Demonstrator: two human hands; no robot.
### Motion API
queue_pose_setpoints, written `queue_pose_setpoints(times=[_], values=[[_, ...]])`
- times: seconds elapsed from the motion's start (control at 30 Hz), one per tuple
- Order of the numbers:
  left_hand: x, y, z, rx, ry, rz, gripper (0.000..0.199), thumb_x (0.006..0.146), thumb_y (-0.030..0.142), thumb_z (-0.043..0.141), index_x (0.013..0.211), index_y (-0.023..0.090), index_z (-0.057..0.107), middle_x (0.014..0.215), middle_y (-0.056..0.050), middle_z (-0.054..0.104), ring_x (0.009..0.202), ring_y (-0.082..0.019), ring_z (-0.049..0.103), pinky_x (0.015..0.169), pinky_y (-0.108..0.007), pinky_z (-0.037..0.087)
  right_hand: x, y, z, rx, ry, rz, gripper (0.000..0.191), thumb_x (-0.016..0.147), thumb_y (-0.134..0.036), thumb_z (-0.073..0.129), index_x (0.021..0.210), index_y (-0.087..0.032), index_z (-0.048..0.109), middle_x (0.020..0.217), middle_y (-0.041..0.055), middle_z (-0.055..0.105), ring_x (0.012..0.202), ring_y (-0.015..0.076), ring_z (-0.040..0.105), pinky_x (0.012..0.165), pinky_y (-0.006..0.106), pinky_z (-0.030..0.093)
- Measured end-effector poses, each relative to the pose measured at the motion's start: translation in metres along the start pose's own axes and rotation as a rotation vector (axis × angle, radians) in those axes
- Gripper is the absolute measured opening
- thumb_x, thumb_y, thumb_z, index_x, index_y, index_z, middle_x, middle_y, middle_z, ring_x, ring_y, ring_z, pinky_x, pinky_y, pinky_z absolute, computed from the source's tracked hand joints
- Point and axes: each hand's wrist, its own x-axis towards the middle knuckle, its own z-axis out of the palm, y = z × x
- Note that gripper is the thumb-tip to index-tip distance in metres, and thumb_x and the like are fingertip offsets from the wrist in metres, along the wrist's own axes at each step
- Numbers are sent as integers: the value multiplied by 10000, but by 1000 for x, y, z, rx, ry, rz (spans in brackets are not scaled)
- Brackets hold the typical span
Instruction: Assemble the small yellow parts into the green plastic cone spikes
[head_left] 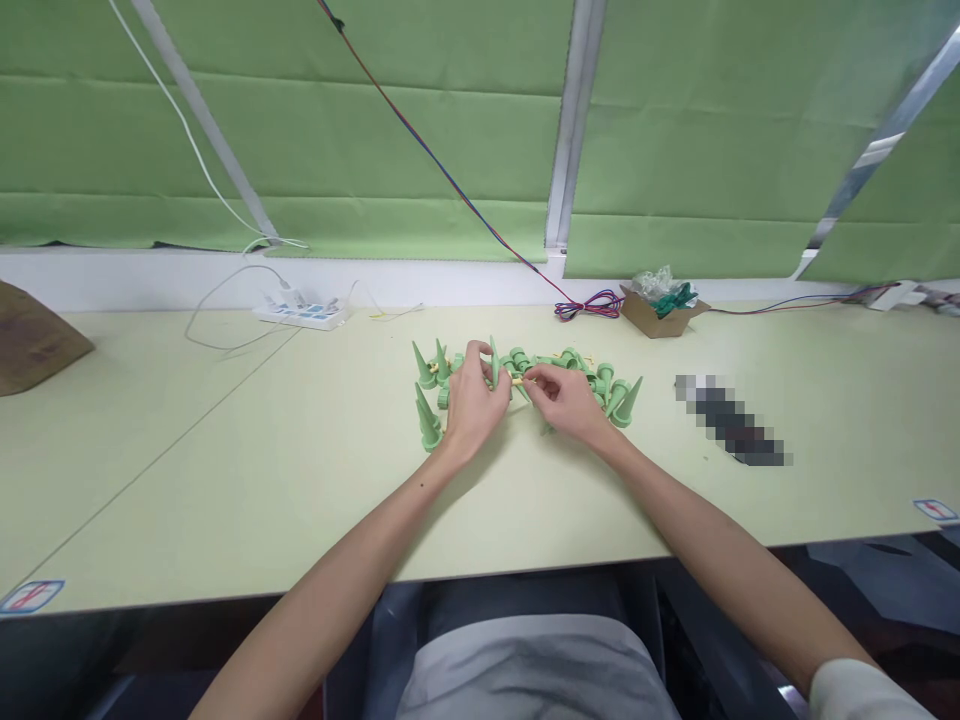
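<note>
My left hand (478,398) is closed around a green plastic cone-shaped spike (494,362), its point upward. Just to the right, my right hand (566,398) pinches a small yellow piece (517,380) that reaches across to the spike. Whether the two parts are joined I cannot tell, as my fingers cover the meeting point. More green spikes stand left of my left hand, among them an upright pair (429,420). Behind and right of my right hand lies a pile of green spikes and caps (604,380), with small yellow bits among them.
At the back stand a white power strip (304,313) with cables and an open cardboard box (660,318) holding plastic and green material. A coiled red-blue wire (589,305) lies beside the box. A blurred dark object (731,420) is on the right, a brown item (37,340) far left.
</note>
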Motion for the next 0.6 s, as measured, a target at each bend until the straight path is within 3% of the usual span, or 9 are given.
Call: queue_pose_setpoints(times=[0.6], values=[[0,-2,1,-29,-25,17,211,844,263,532,1045,233,474,731,26,538,589,-129,501,596,-267,360,0,2,0,-9,-23,-32,133,864,-233,530,804,-180,636,588,-6,563,516,128,474,547,262,380]])
